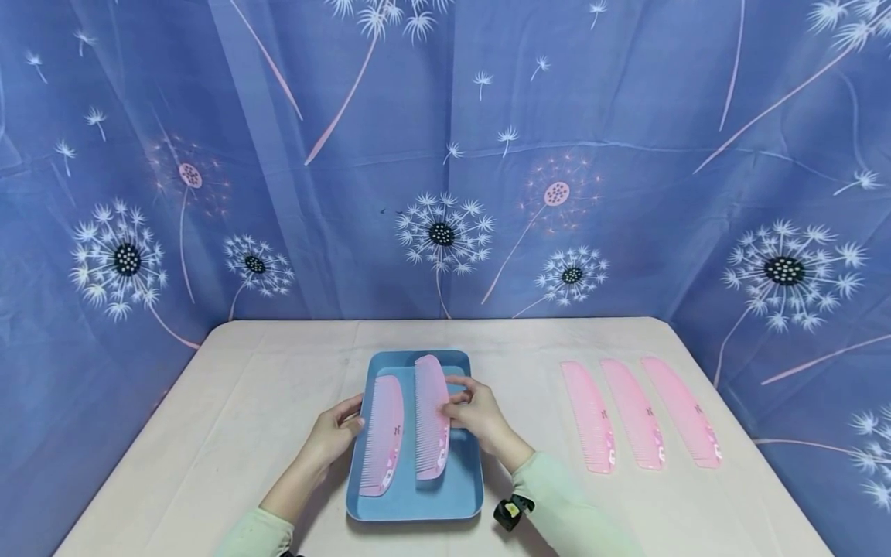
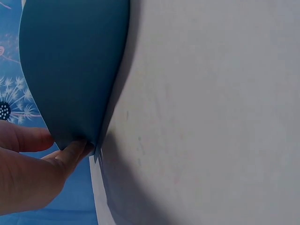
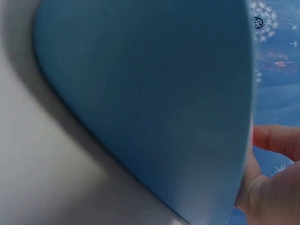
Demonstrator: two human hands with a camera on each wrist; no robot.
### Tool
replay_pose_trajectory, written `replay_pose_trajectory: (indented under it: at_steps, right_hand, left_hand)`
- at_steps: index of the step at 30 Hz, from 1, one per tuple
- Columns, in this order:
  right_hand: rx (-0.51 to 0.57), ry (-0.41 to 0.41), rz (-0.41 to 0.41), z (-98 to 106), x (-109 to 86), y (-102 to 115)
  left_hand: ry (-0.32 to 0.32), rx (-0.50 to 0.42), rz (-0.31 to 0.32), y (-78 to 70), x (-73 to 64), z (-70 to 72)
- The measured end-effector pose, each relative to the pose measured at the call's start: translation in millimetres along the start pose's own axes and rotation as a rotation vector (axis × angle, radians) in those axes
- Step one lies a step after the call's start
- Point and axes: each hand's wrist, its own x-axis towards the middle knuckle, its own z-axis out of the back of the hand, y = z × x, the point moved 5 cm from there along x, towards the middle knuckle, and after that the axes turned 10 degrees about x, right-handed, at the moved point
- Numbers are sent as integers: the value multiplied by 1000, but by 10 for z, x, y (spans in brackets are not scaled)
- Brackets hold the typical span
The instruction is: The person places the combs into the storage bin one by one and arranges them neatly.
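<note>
A blue rectangular tray (image 1: 418,508) is on the table in the head view. One pink comb (image 1: 381,437) lies in its left half, teeth facing left. My left hand (image 1: 332,435) grips the tray's left rim, and the left wrist view shows thumb and fingers (image 2: 70,152) around the tray's edge. Over the tray's right half, my right hand (image 1: 483,414) pinches a second pink comb (image 1: 431,425) by its back edge, the teeth pointing left. The right wrist view is mostly filled by the tray's outer side (image 3: 154,93), which hides the fingertips.
Three more pink combs, a near one (image 1: 588,418), a middle one (image 1: 633,414) and a far one (image 1: 682,410), lie side by side at the right of the pale table (image 1: 278,363). A blue dandelion-print curtain (image 1: 334,224) stands behind the table and along its sides.
</note>
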Motion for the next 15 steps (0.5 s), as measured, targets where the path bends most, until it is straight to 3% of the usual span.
replay_pose_trajectory:
  at_steps: [15]
  right_hand:
    - [-40, 9, -33, -111, 52, -130]
  left_hand:
    - [3, -5, 6, -13, 1, -2]
